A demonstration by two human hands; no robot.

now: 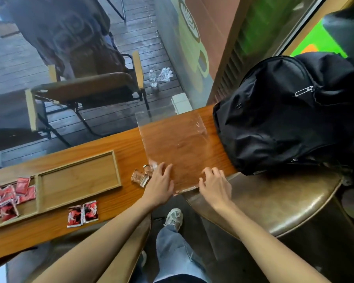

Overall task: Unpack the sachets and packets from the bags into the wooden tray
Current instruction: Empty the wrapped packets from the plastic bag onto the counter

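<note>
— Head view, middle of the frame?
— Flat see-through plastic bag (176, 144) on the brown wooden table (119, 144). Left hand (158, 185) and right hand (214, 185) pressing flat on its near edge, fingers spread apart, gripping nothing.
— Lower left?
— Shallow two-part wooden tray (78, 180), red sachets (6, 198) piled in its left part. Two red packets (83, 213) just below the tray. Small clear packets (142, 175) touching the left hand.
— Right side?
— Black cloth backpack (284, 115).

A black backpack (290, 115) is slumping on the right end of the wooden counter (114, 144), its zipper pull (304, 91) hanging on top. Beyond the glass, a folding chair (86, 86) is standing on dark decking, with a water bottle (152, 78) upright beside crumpled plastic (165, 74). A brown leather stool (284, 203) is sitting below the counter's near edge, next to a grey sneaker (173, 218).
</note>
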